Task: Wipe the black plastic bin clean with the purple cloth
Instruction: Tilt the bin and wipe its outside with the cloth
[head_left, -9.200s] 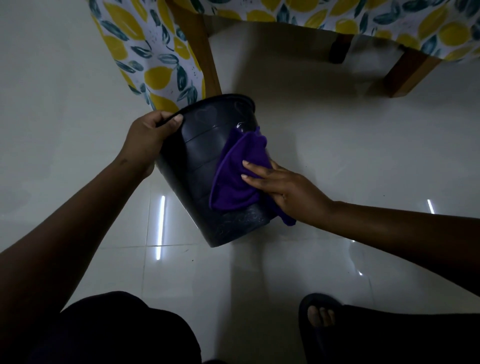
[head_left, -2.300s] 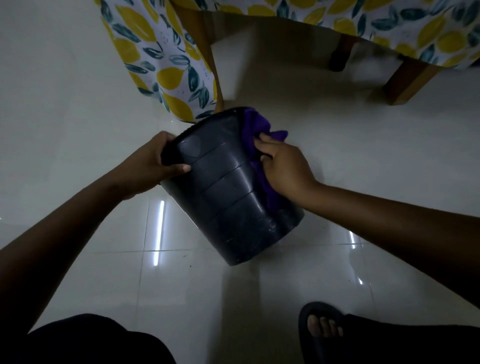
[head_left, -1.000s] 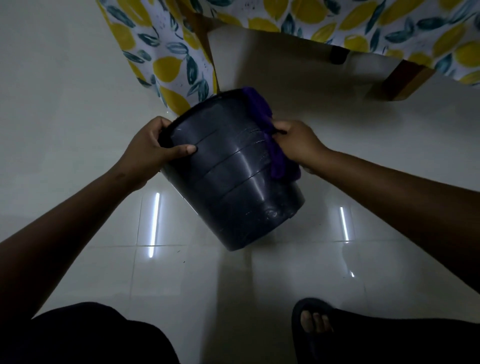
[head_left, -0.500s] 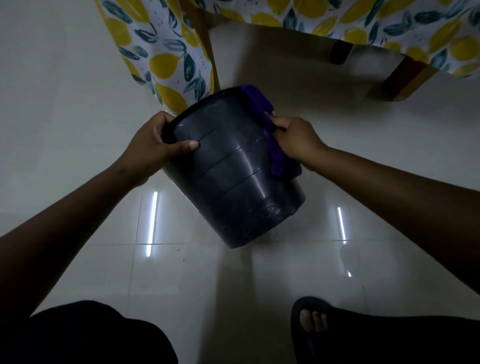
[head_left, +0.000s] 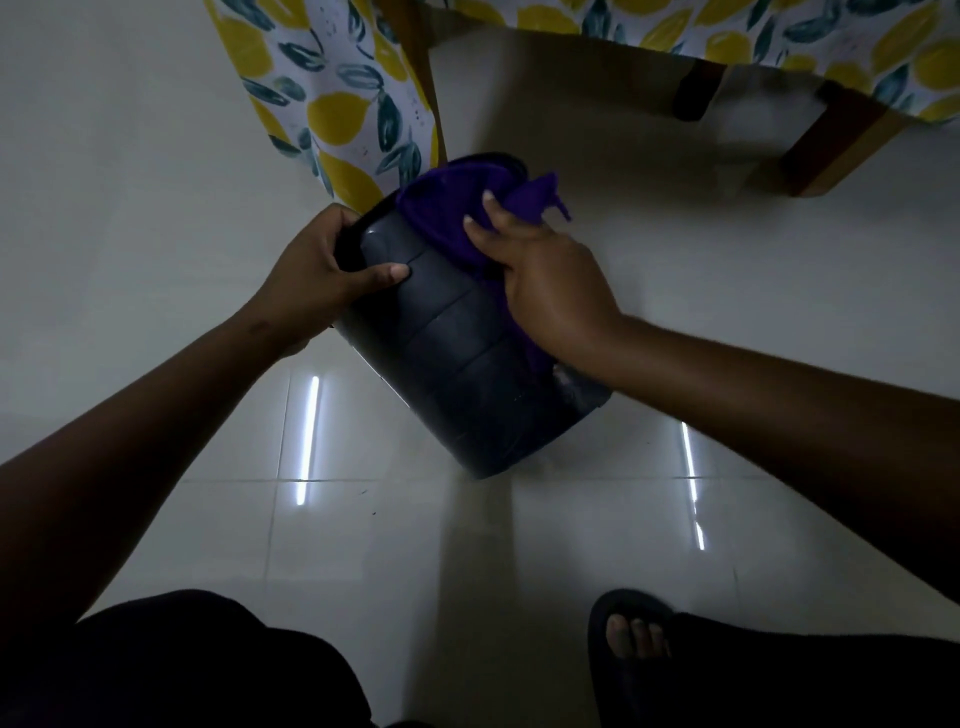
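The black plastic bin (head_left: 457, 364) is tilted above the tiled floor, its rim pointing away from me and its base toward me. My left hand (head_left: 327, 275) grips the rim on the left, thumb lying across the outer wall. The purple cloth (head_left: 447, 208) is bunched over the upper wall near the rim, one corner sticking out to the right. My right hand (head_left: 540, 275) holds the cloth against the bin's upper right side, fingers spread over the fabric. The bin's inside is hidden.
A table with a lemon-print cloth (head_left: 332, 104) and wooden legs (head_left: 831, 140) stands just behind the bin. Glossy white floor tiles (head_left: 519, 545) lie below. My slippered foot (head_left: 634, 634) is at the lower right, my dark-clothed knee (head_left: 182, 665) at the lower left.
My right hand has moved the cloth from the bin's right side over onto the upper wall near the rim. The left hand keeps its grip on the rim.
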